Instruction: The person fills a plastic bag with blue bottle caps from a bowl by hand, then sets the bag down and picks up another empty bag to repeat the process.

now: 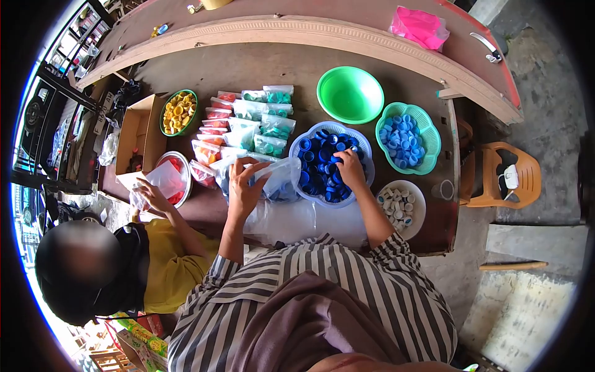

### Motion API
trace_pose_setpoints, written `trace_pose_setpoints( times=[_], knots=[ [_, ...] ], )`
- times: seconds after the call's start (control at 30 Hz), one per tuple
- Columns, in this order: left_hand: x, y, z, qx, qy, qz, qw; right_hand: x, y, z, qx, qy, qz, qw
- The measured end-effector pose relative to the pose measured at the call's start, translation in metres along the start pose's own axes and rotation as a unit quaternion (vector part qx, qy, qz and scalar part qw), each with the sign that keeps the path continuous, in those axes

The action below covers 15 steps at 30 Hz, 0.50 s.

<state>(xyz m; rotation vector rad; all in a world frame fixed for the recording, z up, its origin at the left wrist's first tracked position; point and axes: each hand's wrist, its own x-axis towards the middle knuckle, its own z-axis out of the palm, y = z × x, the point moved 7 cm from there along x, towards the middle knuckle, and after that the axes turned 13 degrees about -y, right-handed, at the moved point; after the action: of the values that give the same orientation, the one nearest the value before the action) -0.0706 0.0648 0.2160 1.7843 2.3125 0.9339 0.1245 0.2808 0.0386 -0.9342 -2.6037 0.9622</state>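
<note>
Two bare hands work above the near side of the bench [248, 65]. The left hand [243, 184] grasps a clear plastic bag [281, 178] between bent fingers, holding it up to the left rim of a lavender basket [368, 152], seemingly to keep both close together. The right hand [350, 168] reaches into that basket, fingers curled among dark-blue plastic caps [319, 158]; whether they pinch one cannot be told. Light-blue caps [401, 141] sit farther right, presumably separated by shade, while filled packets [269, 146] lie in overlapping rows, far left, apparently grouped by colour.
</note>
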Motion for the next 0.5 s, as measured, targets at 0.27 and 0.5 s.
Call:
trace_pose_setpoints(
  times=[0.27,0.5],
  knots=[
    [-0.005,-0.009,0.014,-0.243,-0.066,-0.102,0.962,-0.015,0.016,-0.014,0.223,0.007,0.041,0.974],
    [-0.017,-0.030,0.029,-0.402,-0.032,-0.137,0.905,-0.032,0.018,-0.025,0.374,0.017,0.059,0.925]
  ],
)
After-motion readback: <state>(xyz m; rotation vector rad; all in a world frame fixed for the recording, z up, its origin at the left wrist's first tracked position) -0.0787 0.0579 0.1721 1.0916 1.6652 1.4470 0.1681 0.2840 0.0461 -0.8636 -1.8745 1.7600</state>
